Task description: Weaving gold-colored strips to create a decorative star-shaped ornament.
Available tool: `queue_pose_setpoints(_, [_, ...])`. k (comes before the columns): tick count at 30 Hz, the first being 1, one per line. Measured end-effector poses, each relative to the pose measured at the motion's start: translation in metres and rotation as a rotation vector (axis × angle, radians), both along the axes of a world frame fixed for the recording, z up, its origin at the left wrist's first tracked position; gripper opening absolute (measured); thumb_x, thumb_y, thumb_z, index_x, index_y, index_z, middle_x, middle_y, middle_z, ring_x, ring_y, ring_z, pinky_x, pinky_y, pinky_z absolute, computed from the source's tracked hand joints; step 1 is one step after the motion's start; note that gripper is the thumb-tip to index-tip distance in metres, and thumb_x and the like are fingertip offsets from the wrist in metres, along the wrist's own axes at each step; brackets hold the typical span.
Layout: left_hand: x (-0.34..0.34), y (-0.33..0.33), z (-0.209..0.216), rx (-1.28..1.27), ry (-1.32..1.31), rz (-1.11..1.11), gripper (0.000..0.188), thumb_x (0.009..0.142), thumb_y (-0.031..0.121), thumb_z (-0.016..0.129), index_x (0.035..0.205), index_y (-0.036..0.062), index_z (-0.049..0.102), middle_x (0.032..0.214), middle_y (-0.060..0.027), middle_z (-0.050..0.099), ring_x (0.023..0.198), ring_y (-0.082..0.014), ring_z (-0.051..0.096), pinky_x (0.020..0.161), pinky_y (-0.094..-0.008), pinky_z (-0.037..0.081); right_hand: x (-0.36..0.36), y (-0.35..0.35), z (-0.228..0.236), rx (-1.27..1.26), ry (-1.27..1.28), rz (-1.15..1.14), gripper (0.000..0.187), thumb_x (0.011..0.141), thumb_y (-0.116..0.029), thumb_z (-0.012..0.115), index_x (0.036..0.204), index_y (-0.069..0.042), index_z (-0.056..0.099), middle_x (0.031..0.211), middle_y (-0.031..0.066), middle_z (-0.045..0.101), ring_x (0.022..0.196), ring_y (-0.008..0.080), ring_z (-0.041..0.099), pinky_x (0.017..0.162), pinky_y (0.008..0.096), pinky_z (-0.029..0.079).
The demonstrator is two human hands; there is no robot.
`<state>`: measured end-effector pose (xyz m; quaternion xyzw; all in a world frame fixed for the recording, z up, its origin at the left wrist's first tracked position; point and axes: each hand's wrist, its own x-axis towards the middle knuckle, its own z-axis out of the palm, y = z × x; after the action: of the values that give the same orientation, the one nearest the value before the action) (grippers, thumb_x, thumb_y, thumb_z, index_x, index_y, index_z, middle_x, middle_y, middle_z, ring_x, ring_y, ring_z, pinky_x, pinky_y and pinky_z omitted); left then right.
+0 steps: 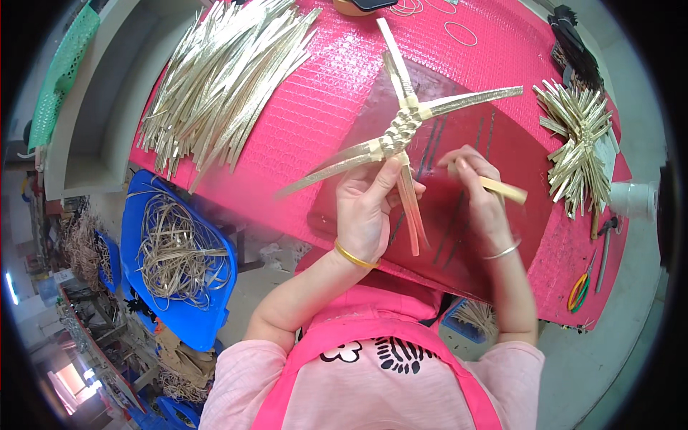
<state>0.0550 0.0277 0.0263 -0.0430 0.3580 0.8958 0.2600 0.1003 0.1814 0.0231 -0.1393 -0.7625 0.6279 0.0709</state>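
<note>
My left hand (364,211) pinches a braided piece of gold strips (403,130) between thumb and fingers. Its middle is a tight plait, and loose strip ends fan out from it in several directions. To the right, apart from the braid, my right hand (481,197) is closed around a short flat yellowish stick (506,189) that juts out past the hand's right side. The fingertips of that hand are slightly blurred. Beneath both hands lies a dark red mat (502,251) with dark stripes.
Loose gold strips (233,79) are heaped on the pink tabletop (322,100) at the far left. Finished-looking gold braids (580,143) are piled at right, near scissors (580,287) with yellow and green handles. A blue basket (218,315) of tan strips stands below the table's left edge.
</note>
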Motion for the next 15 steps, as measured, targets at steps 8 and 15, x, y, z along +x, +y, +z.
queue_pose_setpoints(8, [0.013,0.024,0.009,-0.149,0.115,0.040,0.014,0.079,0.007,0.053,0.090,-0.0003,0.055,0.072,-0.0054,0.057,0.057,-0.0136,0.056,0.055,-0.0236,0.047,0.020,0.042,0.042,1.036,-0.332,0.474,0.036,0.067,-0.023,0.063,0.093,0.001,0.053,0.083,0.0149,0.057,0.084,0.0289,0.052,0.074,0.0368,0.039])
queue_pose_setpoints(15, [0.040,0.055,-0.005,-0.332,0.585,-0.369,0.018,0.076,0.009,0.056,0.091,-0.0009,0.058,0.082,-0.0096,0.058,0.077,-0.0145,0.055,0.068,-0.0262,0.043,0.035,0.035,0.057,0.019,0.086,-0.209,0.020,0.079,-0.014,0.053,0.093,0.000,0.055,0.082,0.0021,0.056,0.069,0.0099,0.053,0.063,0.0207,0.042])
